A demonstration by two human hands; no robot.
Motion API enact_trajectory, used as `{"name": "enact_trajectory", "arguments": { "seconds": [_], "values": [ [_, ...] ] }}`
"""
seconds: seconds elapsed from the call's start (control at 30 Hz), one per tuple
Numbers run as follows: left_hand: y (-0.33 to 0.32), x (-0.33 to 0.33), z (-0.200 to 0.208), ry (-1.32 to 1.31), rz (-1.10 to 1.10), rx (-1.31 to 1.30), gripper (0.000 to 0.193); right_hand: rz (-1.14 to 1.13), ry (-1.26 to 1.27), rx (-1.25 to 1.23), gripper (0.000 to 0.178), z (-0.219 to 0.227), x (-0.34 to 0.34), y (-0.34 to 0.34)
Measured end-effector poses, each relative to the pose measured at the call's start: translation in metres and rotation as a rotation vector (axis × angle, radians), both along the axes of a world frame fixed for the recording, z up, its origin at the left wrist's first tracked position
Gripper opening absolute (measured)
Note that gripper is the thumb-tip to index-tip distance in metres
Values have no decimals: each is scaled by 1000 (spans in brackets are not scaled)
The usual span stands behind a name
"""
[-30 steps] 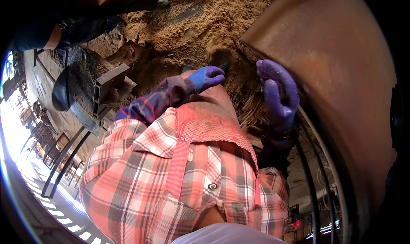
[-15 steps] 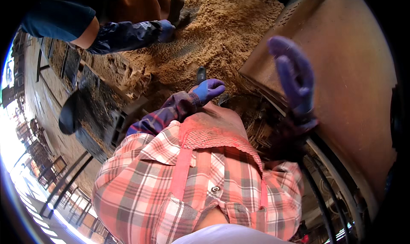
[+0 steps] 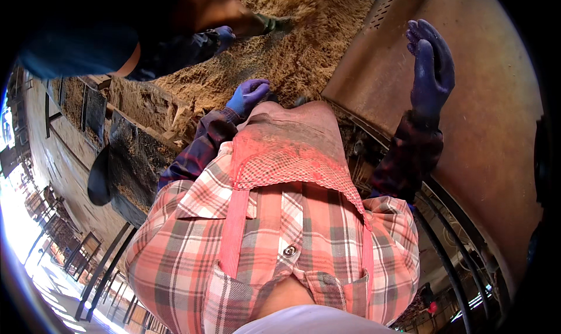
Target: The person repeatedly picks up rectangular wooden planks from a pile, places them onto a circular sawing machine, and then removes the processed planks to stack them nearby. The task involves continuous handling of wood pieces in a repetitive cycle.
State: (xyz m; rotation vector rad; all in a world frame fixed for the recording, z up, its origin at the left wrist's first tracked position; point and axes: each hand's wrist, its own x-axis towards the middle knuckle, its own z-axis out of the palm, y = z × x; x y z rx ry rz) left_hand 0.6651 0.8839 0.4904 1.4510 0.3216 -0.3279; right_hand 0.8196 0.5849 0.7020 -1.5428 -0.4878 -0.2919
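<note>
Above the sawdust pile (image 3: 304,59), right hand (image 3: 431,71) raised, fingers straight and empty, left hand (image 3: 248,94) fingers curled, grip unclear

The left hand (image 3: 248,94), in a purple glove, reaches down to the sawdust heap (image 3: 292,59). The right hand (image 3: 431,71), gloved too, is raised open before a brown metal panel (image 3: 497,135). Another person's gloved hand (image 3: 224,37) works the heap nearby.
</note>
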Motion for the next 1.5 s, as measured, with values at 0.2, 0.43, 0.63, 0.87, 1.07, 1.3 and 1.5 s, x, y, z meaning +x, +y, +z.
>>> {"name": "enact_trajectory", "arguments": {
  "seconds": [0.2,0.43,0.63,0.87,1.07,1.3,1.5],
  "values": [
    [-14,3,6,-90,-206,142,31,-17,-8,6,26,10,-67,11],
    [-56,43,33,-97,-526,120,40,23,346,375,30,1,-156,43],
    [-67,78,20,-307,-468,95,41,115,328,210,35,21,-184,68],
    [-39,61,-6,-238,-339,-56,35,177,-205,240,28,8,-173,53],
    [-45,70,-1,-361,-233,152,31,86,-30,240,33,13,-143,58],
    [-66,67,54,-135,-178,31,38,323,431,173,30,13,-55,66],
    [-59,35,46,-121,-4,175,35,644,794,114,29,-73,-17,97]
  ]
}}
